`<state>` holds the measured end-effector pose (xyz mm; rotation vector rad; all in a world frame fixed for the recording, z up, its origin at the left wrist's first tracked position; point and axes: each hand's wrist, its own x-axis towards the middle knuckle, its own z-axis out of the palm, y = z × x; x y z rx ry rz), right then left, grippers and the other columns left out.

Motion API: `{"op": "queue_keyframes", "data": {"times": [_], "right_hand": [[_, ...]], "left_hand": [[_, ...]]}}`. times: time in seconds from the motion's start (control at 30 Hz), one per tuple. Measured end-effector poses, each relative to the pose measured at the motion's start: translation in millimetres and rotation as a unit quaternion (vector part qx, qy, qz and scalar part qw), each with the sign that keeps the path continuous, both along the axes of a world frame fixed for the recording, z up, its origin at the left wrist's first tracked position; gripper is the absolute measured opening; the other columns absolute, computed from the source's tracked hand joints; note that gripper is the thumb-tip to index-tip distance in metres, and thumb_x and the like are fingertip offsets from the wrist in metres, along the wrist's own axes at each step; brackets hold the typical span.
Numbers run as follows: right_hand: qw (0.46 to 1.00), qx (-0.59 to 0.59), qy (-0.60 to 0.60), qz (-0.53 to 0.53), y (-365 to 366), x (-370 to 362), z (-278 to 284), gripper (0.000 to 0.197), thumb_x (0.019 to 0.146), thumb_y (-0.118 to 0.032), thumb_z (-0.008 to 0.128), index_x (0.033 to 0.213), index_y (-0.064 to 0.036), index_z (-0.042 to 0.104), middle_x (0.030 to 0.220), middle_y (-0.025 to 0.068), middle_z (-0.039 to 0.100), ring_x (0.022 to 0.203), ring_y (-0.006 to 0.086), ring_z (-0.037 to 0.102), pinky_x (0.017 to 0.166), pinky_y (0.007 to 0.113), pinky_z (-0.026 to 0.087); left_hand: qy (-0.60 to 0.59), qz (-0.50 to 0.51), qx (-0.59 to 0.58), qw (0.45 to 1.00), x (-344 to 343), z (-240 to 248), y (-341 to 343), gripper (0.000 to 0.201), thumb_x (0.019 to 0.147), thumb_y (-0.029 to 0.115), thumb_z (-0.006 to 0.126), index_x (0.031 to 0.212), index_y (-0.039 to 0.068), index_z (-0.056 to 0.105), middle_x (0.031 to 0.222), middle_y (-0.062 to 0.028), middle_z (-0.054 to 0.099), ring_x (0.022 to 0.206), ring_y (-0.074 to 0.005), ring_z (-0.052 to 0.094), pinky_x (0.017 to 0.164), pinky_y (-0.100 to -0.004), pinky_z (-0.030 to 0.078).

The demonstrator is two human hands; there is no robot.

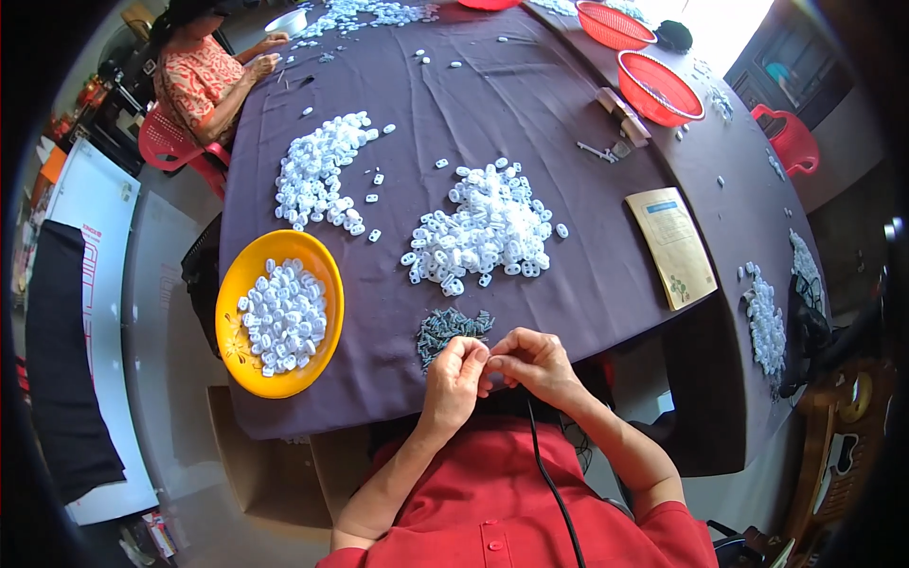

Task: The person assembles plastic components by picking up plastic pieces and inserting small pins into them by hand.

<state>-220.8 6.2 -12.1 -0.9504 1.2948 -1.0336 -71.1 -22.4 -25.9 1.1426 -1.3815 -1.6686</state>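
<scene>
My left hand [454, 383] and my right hand [536, 364] meet at the table's near edge, fingertips pinched close together. Whatever sits between them is too small and hidden to make out. Just beyond my left hand lies a heap of small dark grey pieces [437, 331], slim like screws or pins. Farther off is a pile of small white oval plastic pieces [488, 227] with dark holes. A yellow bowl [334, 312] to the left holds more of these white pieces [284, 317].
Another white pile [317, 170] lies far left on the dark tablecloth [568, 275]. A brown paper envelope [670, 248] and red baskets [660, 90] are at the right. Another person [204, 76] sits at the far left. A black cable [549, 473] hangs down my front.
</scene>
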Motion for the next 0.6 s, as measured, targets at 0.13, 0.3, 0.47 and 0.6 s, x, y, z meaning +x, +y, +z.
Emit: {"op": "queue_keyframes", "data": {"times": [0.13, 0.3, 0.47, 0.6], "right_hand": [[0.994, -0.058, 0.086, 0.043, -12, 4, -1, 0.006, 0.08, -0.006, 0.062, 0.085, -0.0025, 0.061, 0.068, -0.0019, 0.058, 0.06, 0.0037, 0.052, 0.052, 0.019, 0.043], [0.99, -0.018, 0.133, 0.043, -23, -8, 7, 0.007, 0.081, -0.005, 0.06, 0.086, -0.001, 0.062, 0.066, -0.0006, 0.057, 0.056, 0.0051, 0.052, 0.051, 0.02, 0.043], [0.97, -0.046, 0.236, 0.036, -30, -12, -6, 0.008, 0.08, -0.006, 0.061, 0.085, -0.0006, 0.062, 0.065, 0.0003, 0.057, 0.057, 0.0054, 0.053, 0.051, 0.021, 0.043], [0.935, -0.129, 0.329, 0.014, -42, -22, -11, 0.01, 0.076, -0.006, 0.062, 0.084, -0.0001, 0.062, 0.069, 0.0072, 0.06, 0.059, 0.0125, 0.056, 0.054, 0.025, 0.045]], "left_hand": [[0.051, 0.057, 0.037, 0.996, 25, -6, 6, 0.014, 0.091, 0.016, 0.049, 0.087, 0.003, 0.053, 0.072, -0.0036, 0.057, 0.053, -0.0076, 0.054, 0.045, -0.0202, 0.046], [0.139, 0.084, 0.112, 0.98, 36, -2, 7, 0.012, 0.092, 0.014, 0.046, 0.087, 0.003, 0.049, 0.076, -0.0081, 0.057, 0.053, -0.0132, 0.058, 0.045, -0.0236, 0.049], [0.177, 0.085, 0.151, 0.969, 41, -1, 5, 0.012, 0.091, 0.014, 0.046, 0.087, 0.003, 0.047, 0.073, -0.009, 0.057, 0.049, -0.013, 0.057, 0.043, -0.0253, 0.05], [0.178, 0.073, 0.119, 0.974, 45, -10, 7, 0.011, 0.091, 0.013, 0.047, 0.089, 0.003, 0.048, 0.071, -0.0072, 0.057, 0.047, -0.0116, 0.056, 0.042, -0.0232, 0.049]]}}
